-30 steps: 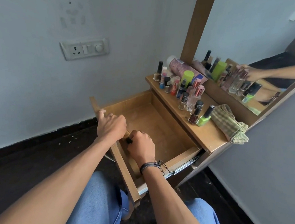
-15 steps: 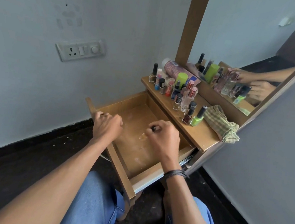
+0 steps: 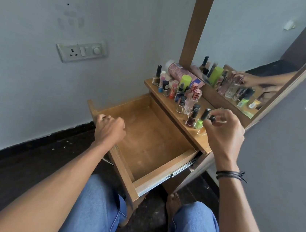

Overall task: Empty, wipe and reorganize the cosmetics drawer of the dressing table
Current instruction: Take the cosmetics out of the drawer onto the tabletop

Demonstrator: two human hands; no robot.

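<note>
The wooden drawer (image 3: pixel 123 167) is pulled out and nothing lies in it; its floor shows pale dusty marks. My left hand (image 3: pixel 109 129) grips the drawer's front left edge. My right hand (image 3: pixel 222 132) is over the dressing table top (image 3: pixel 200 140) and pinches the black cap of a small clear bottle (image 3: pixel 202 131), which stands beside a neon green nail polish (image 3: pixel 201 120). Several cosmetics bottles (image 3: pixel 185 98) stand in a row along the top. My right hand hides the folded cloth.
A mirror (image 3: pixel 251 50) in a wooden frame stands behind the bottles and reflects them and my arm. A wall socket plate (image 3: pixel 81 50) is on the left wall. My knees in blue jeans (image 3: pixel 99 211) sit under the drawer on the dark floor.
My right hand lifted a small bottle out of the drawer and carried it right to the table top beside the green polish. My left hand stayed on the drawer edge.
</note>
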